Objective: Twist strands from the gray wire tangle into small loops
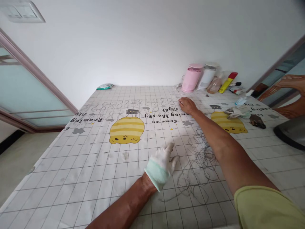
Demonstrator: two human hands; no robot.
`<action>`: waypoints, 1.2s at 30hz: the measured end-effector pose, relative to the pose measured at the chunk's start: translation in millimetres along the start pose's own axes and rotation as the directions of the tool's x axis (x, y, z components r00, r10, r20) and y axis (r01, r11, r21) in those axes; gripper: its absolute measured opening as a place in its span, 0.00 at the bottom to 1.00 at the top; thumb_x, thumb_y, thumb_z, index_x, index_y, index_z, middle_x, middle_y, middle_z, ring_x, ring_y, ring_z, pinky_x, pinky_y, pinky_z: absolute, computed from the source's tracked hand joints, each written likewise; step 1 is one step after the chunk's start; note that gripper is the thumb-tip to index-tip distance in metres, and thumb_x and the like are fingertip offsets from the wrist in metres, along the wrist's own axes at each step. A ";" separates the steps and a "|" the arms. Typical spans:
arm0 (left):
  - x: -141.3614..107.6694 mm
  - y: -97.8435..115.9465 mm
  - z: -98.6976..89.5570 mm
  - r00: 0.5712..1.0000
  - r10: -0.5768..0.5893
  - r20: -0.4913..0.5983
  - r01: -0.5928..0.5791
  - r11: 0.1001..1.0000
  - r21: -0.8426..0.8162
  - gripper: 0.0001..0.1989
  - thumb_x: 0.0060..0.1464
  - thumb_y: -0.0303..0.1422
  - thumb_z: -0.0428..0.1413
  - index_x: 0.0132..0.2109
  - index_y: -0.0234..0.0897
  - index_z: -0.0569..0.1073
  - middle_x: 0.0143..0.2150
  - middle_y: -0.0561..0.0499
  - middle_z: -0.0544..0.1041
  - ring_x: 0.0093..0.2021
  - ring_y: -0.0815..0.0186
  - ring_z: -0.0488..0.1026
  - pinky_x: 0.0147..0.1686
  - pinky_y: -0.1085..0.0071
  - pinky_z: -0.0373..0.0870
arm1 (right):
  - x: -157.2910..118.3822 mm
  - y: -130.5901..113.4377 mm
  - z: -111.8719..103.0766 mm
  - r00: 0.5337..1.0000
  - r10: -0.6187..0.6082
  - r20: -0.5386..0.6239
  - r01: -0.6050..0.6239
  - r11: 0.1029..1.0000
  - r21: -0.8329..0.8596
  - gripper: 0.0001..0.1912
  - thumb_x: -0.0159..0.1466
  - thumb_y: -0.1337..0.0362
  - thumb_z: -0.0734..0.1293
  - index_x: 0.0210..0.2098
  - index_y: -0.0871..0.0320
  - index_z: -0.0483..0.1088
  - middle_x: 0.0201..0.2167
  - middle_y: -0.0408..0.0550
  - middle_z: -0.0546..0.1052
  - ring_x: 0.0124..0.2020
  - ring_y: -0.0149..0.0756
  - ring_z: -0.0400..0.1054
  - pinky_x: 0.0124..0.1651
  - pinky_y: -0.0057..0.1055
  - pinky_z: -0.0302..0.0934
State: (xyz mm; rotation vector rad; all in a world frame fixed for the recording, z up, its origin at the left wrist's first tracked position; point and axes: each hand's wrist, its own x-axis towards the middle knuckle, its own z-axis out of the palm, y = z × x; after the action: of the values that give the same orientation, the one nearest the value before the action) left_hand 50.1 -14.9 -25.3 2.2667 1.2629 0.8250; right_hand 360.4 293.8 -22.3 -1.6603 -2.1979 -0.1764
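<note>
My left hand point(164, 162), in a white glove with a mint cuff, is low over the checked tablecloth point(90, 178), its thumb and forefinger apart with nothing between them. Bare, my right hand point(187, 105) reaches to the far part of the cloth, fingers pressed together at the right end of rows of thin wire loops point(143, 103). What those fingers pinch is too small to make out. A loose tangle of dark thin wire point(205, 156) lies between my left hand and my right forearm.
Along the wall stand a pink cylinder point(192, 79), a white cylinder point(207, 78), a bottle point(215, 84) and a yellow can point(227, 83). Another glove point(239, 112) lies at the right, near a dark object point(257, 121). A green packet point(105, 86) sits at the far left corner.
</note>
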 end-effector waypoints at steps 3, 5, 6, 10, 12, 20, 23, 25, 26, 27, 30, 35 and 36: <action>0.4 2.9 -2.9 1.000 -0.016 -0.008 0.016 1.000 0.018 0.26 0.69 0.41 0.58 0.70 0.47 0.65 0.52 0.45 0.81 0.42 0.60 0.81 0.42 0.63 0.82 | -5.8 -2.6 -12.8 0.997 0.068 -0.048 -0.069 0.997 -0.034 0.17 0.70 0.72 0.60 0.50 0.63 0.79 0.55 0.63 0.80 0.59 0.51 0.71 0.63 0.39 0.61; 1.8 2.8 -4.4 1.000 -0.022 -0.015 0.023 0.999 0.030 0.26 0.68 0.41 0.58 0.70 0.47 0.67 0.53 0.45 0.81 0.42 0.60 0.81 0.42 0.63 0.82 | -11.7 -4.1 -24.7 0.992 0.117 -0.054 -0.120 0.991 -0.054 0.18 0.68 0.73 0.61 0.50 0.64 0.79 0.53 0.65 0.81 0.57 0.52 0.72 0.61 0.40 0.63; 3.1 1.9 -5.0 0.999 -0.025 -0.020 0.026 0.999 0.033 0.25 0.69 0.41 0.58 0.69 0.46 0.67 0.53 0.45 0.82 0.42 0.60 0.82 0.42 0.63 0.81 | -15.4 -5.3 -31.5 0.989 0.140 -0.056 -0.144 0.988 -0.062 0.18 0.68 0.73 0.61 0.51 0.65 0.79 0.53 0.65 0.81 0.57 0.53 0.72 0.60 0.41 0.63; 12.2 -5.6 -6.5 0.996 -0.086 -0.035 0.087 0.996 0.036 0.22 0.69 0.39 0.58 0.67 0.44 0.71 0.53 0.44 0.82 0.44 0.59 0.82 0.45 0.63 0.80 | -36.7 -14.4 -62.4 0.978 0.204 -0.040 -0.206 0.976 -0.076 0.19 0.68 0.72 0.61 0.53 0.65 0.79 0.52 0.64 0.83 0.53 0.51 0.75 0.57 0.40 0.65; 17.3 -9.6 -7.0 0.989 -0.139 -0.044 0.141 0.989 0.047 0.22 0.68 0.37 0.59 0.66 0.41 0.72 0.53 0.43 0.82 0.47 0.57 0.82 0.49 0.62 0.79 | -51.2 -21.6 -79.0 0.977 0.213 -0.012 -0.213 0.974 -0.075 0.18 0.69 0.70 0.62 0.52 0.63 0.81 0.48 0.60 0.84 0.49 0.49 0.76 0.55 0.37 0.65; 27.9 -19.1 -22.1 0.965 -0.219 -0.147 0.227 0.973 0.038 0.20 0.71 0.33 0.53 0.65 0.37 0.75 0.53 0.42 0.83 0.52 0.56 0.80 0.55 0.61 0.75 | -124.1 -56.5 -141.7 0.939 0.219 0.264 -0.246 0.967 0.072 0.11 0.67 0.64 0.69 0.40 0.60 0.84 0.34 0.50 0.85 0.34 0.39 0.76 0.38 0.30 0.63; 30.7 -25.3 -28.7 0.947 -0.249 -0.205 0.261 0.965 0.035 0.20 0.71 0.33 0.52 0.65 0.36 0.76 0.54 0.42 0.83 0.53 0.55 0.80 0.57 0.61 0.74 | -149.5 -70.7 -156.6 0.922 0.188 0.339 -0.235 0.967 0.102 0.09 0.64 0.66 0.70 0.39 0.58 0.83 0.34 0.48 0.85 0.35 0.38 0.76 0.36 0.30 0.62; 32.7 -28.5 -31.2 0.939 -0.263 -0.221 0.275 0.961 0.024 0.20 0.71 0.34 0.52 0.65 0.36 0.75 0.55 0.42 0.83 0.54 0.55 0.79 0.59 0.61 0.73 | -164.5 -83.1 -162.1 0.915 0.148 0.376 -0.193 0.978 0.085 0.09 0.62 0.67 0.70 0.39 0.56 0.83 0.36 0.47 0.85 0.36 0.39 0.77 0.38 0.30 0.62; 33.6 -29.4 -32.0 0.937 -0.270 -0.222 0.282 0.959 0.024 0.20 0.71 0.34 0.52 0.65 0.36 0.75 0.55 0.42 0.83 0.54 0.54 0.79 0.59 0.61 0.72 | -171.7 -90.5 -163.6 0.908 0.121 0.400 -0.169 0.982 0.085 0.09 0.62 0.68 0.70 0.39 0.56 0.83 0.36 0.47 0.85 0.36 0.38 0.76 0.38 0.31 0.62; 34.4 -29.9 -32.5 0.936 -0.276 -0.220 0.289 0.957 0.029 0.21 0.71 0.34 0.52 0.65 0.36 0.76 0.54 0.41 0.83 0.55 0.54 0.79 0.60 0.60 0.72 | -178.8 -98.7 -164.1 0.900 0.093 0.426 -0.143 0.986 0.087 0.08 0.62 0.67 0.70 0.39 0.55 0.83 0.36 0.46 0.85 0.36 0.38 0.76 0.38 0.31 0.62; 35.3 -29.8 -33.0 0.941 -0.259 -0.219 0.276 0.960 0.050 0.21 0.70 0.33 0.52 0.65 0.34 0.76 0.53 0.41 0.83 0.57 0.53 0.78 0.61 0.62 0.71 | -198.8 -124.8 -160.7 0.884 0.026 0.467 -0.053 0.998 0.045 0.07 0.66 0.61 0.69 0.36 0.54 0.80 0.33 0.46 0.82 0.32 0.37 0.72 0.34 0.32 0.57; 34.4 -29.4 -32.9 0.946 -0.231 -0.229 0.252 0.966 0.065 0.21 0.71 0.33 0.51 0.65 0.34 0.76 0.54 0.40 0.83 0.56 0.54 0.79 0.59 0.62 0.72 | -219.1 -155.6 -144.6 0.907 0.086 0.413 -0.052 0.994 -0.094 0.18 0.69 0.55 0.67 0.24 0.55 0.69 0.25 0.46 0.75 0.27 0.36 0.64 0.30 0.35 0.47; 34.4 -29.3 -33.0 0.946 -0.234 -0.224 0.254 0.965 0.064 0.21 0.71 0.33 0.51 0.65 0.34 0.76 0.54 0.40 0.83 0.56 0.55 0.79 0.59 0.63 0.72 | -220.5 -158.0 -141.5 0.908 0.119 0.403 -0.086 0.991 -0.098 0.21 0.70 0.54 0.67 0.23 0.55 0.66 0.23 0.46 0.73 0.26 0.36 0.62 0.30 0.36 0.46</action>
State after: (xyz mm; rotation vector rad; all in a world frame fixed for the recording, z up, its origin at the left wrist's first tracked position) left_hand 24.0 31.8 -8.6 2.0732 1.6734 0.9544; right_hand 293.0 3.3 46.0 -2.0011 -2.4122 0.1303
